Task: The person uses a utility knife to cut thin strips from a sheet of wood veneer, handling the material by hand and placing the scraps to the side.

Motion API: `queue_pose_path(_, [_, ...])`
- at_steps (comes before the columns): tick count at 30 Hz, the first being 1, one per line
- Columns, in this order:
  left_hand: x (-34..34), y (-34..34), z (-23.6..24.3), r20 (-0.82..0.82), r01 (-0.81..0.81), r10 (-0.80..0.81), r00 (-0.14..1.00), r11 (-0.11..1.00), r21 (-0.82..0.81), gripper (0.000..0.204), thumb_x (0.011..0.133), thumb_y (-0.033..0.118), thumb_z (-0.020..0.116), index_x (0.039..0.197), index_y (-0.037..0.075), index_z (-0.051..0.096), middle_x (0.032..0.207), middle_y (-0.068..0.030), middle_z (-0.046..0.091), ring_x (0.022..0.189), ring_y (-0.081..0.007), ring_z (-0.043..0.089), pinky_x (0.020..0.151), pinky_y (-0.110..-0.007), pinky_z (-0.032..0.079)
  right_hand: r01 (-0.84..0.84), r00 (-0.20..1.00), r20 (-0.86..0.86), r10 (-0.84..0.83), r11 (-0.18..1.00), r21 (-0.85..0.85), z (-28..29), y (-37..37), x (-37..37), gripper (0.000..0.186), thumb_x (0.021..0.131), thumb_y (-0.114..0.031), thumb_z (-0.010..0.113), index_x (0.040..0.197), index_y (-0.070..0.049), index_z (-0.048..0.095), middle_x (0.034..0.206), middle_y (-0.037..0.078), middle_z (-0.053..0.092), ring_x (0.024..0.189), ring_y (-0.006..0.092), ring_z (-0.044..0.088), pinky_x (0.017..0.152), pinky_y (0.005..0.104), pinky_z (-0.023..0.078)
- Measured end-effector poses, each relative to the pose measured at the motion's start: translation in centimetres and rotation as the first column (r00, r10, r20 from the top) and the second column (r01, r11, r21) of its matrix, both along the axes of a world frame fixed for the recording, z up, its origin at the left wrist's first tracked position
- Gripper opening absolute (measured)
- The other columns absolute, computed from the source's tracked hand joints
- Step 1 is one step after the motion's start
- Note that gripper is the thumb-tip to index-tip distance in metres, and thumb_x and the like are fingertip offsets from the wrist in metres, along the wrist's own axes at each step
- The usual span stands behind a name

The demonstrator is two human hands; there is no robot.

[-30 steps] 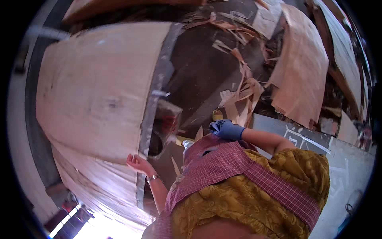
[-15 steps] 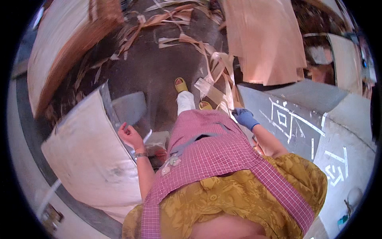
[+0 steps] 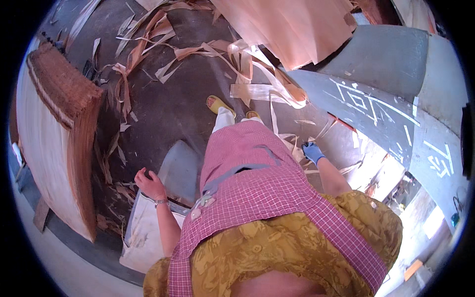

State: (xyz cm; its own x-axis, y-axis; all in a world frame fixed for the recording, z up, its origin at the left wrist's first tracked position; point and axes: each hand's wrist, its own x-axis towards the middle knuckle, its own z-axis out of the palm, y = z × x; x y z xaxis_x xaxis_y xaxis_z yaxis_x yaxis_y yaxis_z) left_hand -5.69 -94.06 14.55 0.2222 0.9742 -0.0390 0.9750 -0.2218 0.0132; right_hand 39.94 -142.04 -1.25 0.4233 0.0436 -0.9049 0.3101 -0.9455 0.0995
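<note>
While, in the head view, the bare left hand (image 3: pixel 151 185) hangs at eight o'clock, fingers loosely parted and empty, near a pale sheet (image 3: pixel 147 242), the gloved right hand (image 3: pixel 312 152) at three o'clock, its grip impossible to tell, is near veneer strips (image 3: pixel 250 91) strewn toward twelve.

A workshop: veneer stack (image 3: pixel 62 133), loose strips (image 3: pixel 252 92).

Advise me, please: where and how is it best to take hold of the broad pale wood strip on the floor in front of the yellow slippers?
Probably pinch the broad pale wood strip at its left end, coming from the left: that end looks free and squared, while its right end runs into curled strips.
</note>
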Motion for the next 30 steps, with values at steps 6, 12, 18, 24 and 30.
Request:
queue_pose_path(6, [1.2, -0.9, -1.4, -0.314, 0.003, -0.034, 0.949, 0.995, -0.097, 0.026, 0.083, 0.025, 0.063, 0.105, 0.012, 0.06, 0.115, -0.007, 0.057, 0.107, -0.0267, 0.054, 0.085, -0.043, 0.043, -0.095, 0.985, 0.143, 0.093, 0.995, 0.004, 1.5, 1.4, 1.8, 0.035, 0.088, -0.034, 0.049, 0.106, -0.007, 0.062, 0.104, 0.024, 0.064, 0.098, 0.0403, 0.062, 0.086, 0.0475, 0.049])
queue_pose_path(12, [0.9, 0.5, -3.2, -0.189, 0.006, -0.003, 0.982, 1.0, 0.015, 0.024, 0.085, 0.02, 0.063, 0.105, 0.008, 0.06, 0.111, -0.0102, 0.058, 0.103, -0.0292, 0.055, 0.085, -0.042, 0.046, -0.111, 0.991, 0.088, 0.101, 0.987, 0.119, -2.3, -1.3, 7.7, 0.039, 0.088, -0.036, 0.052, 0.111, -0.007, 0.063, 0.108, 0.026, 0.063, 0.101, 0.0407, 0.06, 0.088, 0.0475, 0.047])
queue_pose_path(18, [8.6, -10.4, -8.3, 0.364, -0.207, 0.264, 0.893, 0.96, -0.188, 0.023, 0.084, 0.007, 0.06, 0.106, 0.001, 0.059, 0.108, -0.0138, 0.057, 0.102, -0.0271, 0.055, 0.089, -0.038, 0.046, -0.423, 0.9, -0.026, 0.435, 0.886, 0.193, -7.9, -0.6, 12.7, 0.051, 0.09, -0.046, 0.045, 0.103, 0.0, 0.064, 0.106, 0.03, 0.061, 0.101, 0.0413, 0.06, 0.091, 0.047, 0.045])
queue_pose_path(24, [19.6, -31.3, -18.6, 0.28, 0.143, 0.008, 0.96, 0.846, -0.513, 0.043, 0.084, 0.025, 0.065, 0.119, 0.003, 0.054, 0.124, -0.0221, 0.05, 0.117, -0.0378, 0.047, 0.1, -0.045, 0.038, -0.604, 0.741, -0.21, 0.638, 0.77, 0.208, -18.9, 0.0, 13.1, 0.042, 0.088, -0.033, 0.046, 0.111, -0.002, 0.062, 0.114, 0.025, 0.061, 0.109, 0.0383, 0.057, 0.093, 0.047, 0.045])
queue_pose_path(30, [24.0, -43.1, -24.2, 0.036, -0.013, 0.07, 0.997, 0.596, -0.803, 0.058, 0.083, 0.045, 0.061, 0.128, 0.009, 0.052, 0.138, -0.021, 0.041, 0.126, -0.0405, 0.04, 0.102, -0.05, 0.035, -0.868, 0.471, -0.118, 0.874, 0.483, 0.118, -29.2, -0.3, 13.7, 0.041, 0.092, -0.027, 0.04, 0.117, -0.002, 0.061, 0.128, 0.024, 0.053, 0.129, 0.0475, 0.036, 0.096, 0.0587, 0.038])
